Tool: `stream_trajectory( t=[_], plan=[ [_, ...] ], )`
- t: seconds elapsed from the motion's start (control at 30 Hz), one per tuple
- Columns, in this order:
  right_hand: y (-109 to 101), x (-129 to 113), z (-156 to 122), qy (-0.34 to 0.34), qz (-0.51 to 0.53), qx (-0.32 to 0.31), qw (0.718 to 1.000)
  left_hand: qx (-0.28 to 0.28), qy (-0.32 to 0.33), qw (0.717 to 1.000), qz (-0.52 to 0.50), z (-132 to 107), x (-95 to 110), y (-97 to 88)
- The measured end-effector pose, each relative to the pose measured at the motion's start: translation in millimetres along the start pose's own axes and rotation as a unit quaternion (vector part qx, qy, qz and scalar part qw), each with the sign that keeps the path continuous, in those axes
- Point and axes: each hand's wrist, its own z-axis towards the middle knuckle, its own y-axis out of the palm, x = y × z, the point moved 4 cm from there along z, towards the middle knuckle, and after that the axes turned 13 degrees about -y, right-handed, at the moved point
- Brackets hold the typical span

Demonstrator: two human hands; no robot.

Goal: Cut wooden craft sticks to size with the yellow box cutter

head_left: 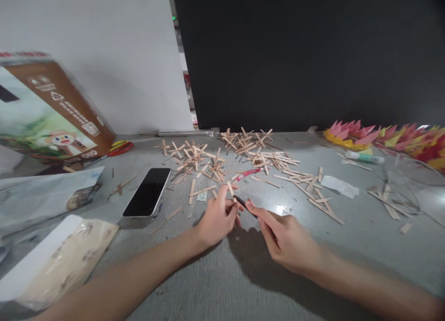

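**While pinching a wooden stick (230, 189) in the left hand (219, 219), grips a slim dark tool (242, 203) in the right hand (290, 242)**

Holds the stick over the table (194, 284) between thumb and fingers, long axis running away and leaning slightly left. Has it left of and slightly beyond the right hand, with the tool slanting up to its near end; cannot confirm contact. Sees at far left a carton (74, 105) bearing a recycling triangle and lettering too blurred to read. Finds no legible brand on the white-and-green tube (365, 157).
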Motion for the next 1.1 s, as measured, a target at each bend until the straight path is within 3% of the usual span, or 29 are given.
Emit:
stream_trajectory(
  t=[0.4, 0.6, 0.83, 0.93, 1.1],
  plan=[
    [-2, 0, 1, 0.003, -0.001, -0.02, 1.0, 0.006, 0.007, 0.999, 0.044, 1, -3, -2.9],
    [-29, -4, 13, 0.026, -0.007, -0.094, 0.995, 0.034, 0.044, 0.993, 0.103, 2, -4, -3.4],
    [-58, -7, 15, 0.016, -0.041, -0.128, 0.991, 0.036, 0.081, 0.987, 0.131, -3, -8, 1.9],
    [-61, -9, 11, 0.0, -0.076, -0.138, 0.987, 0.024, 0.07, 0.992, 0.102, -3, -6, 3.9],
    [-57, -14, 11, -0.026, -0.139, -0.115, 0.983, -0.018, -0.026, 0.998, -0.058, 1, -2, 9.5]
  ],
)
